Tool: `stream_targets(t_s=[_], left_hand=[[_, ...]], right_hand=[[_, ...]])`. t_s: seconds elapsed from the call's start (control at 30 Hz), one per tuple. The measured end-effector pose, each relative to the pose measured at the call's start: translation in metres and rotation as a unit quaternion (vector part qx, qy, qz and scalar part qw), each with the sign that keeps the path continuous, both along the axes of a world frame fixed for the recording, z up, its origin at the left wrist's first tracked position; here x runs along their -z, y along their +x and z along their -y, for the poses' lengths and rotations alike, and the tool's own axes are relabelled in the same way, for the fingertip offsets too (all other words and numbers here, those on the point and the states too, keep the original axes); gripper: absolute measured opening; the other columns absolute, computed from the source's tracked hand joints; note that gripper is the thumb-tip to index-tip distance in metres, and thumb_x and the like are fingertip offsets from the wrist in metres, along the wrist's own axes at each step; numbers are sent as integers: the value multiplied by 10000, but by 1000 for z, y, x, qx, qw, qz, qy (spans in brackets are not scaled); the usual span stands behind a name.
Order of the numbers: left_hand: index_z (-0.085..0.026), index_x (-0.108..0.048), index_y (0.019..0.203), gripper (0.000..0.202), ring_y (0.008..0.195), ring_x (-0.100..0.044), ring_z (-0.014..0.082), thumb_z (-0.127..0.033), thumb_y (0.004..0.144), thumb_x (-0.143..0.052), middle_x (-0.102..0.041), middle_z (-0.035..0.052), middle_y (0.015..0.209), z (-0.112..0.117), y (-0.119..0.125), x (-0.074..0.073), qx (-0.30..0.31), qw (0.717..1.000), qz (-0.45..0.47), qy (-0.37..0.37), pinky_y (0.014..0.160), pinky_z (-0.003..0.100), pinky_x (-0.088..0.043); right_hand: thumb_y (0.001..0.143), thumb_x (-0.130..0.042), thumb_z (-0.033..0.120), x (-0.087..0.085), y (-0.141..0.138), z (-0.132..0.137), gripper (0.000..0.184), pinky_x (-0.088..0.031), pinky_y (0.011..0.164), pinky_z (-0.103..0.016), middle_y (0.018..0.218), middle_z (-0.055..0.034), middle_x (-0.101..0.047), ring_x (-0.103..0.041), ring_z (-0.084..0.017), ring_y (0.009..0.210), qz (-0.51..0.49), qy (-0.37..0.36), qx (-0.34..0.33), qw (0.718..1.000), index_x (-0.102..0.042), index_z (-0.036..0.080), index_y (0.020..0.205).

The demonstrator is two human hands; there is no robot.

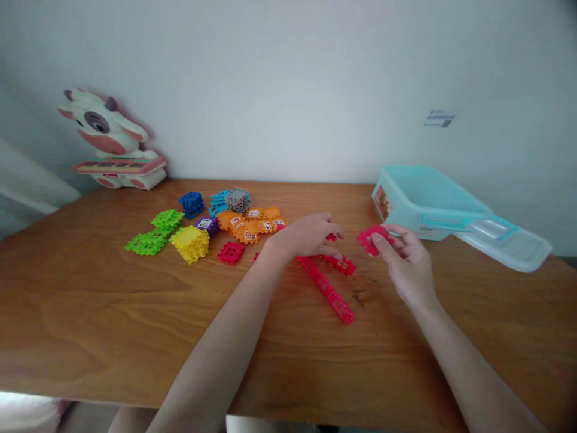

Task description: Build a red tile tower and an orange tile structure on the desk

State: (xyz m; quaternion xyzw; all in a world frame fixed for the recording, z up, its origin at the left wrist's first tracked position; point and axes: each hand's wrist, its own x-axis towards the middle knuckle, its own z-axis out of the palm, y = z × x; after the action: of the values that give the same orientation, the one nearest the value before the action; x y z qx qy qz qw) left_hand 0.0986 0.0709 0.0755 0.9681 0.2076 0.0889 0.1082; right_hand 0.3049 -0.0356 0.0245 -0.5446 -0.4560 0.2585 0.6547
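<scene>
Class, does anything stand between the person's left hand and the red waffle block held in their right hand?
Nothing visible does: bare wooden tabletop shows between the left hand and the red waffle block in the right hand. A small red piece lies under the left fingertips.

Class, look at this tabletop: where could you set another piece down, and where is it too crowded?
Bare wood shows on the wooden table in front of the yellow block cluster, left of the left forearm, and right of the right forearm, below the teal plastic box. It is crowded around the orange tiles.
</scene>
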Motion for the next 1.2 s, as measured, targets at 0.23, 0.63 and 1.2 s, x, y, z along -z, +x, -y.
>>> stream_targets(t_s=[0.23,0.63,1.2], left_hand=[[-223,-763,1169,353,1057,-671,258,-441,892,-739,-697,108,1129,-4,-2,3,13,998,-60,20,879,311,-484],[-216,-785,1013,186,958,-684,253,-357,907,-728,-736,100,1007,7,15,10,59,994,-73,53,819,325,-473],[-192,-755,827,132,798,-667,183,-216,924,-667,-755,44,869,3,17,18,73,995,-59,-35,677,268,-415]], right_hand=[[810,-799,530,7,22,1,499,-650,720,-382,1004,-99,-806,-770,-240,830,147,-95,-35,984,-697,199,1169],[957,-621,519,19,46,23,339,-594,735,-369,963,-84,-744,-730,-231,831,455,-25,-51,888,-802,234,927],[966,-584,320,1,28,37,170,-533,610,-309,804,-23,-756,-673,-186,663,463,-108,-210,854,-731,237,945]])
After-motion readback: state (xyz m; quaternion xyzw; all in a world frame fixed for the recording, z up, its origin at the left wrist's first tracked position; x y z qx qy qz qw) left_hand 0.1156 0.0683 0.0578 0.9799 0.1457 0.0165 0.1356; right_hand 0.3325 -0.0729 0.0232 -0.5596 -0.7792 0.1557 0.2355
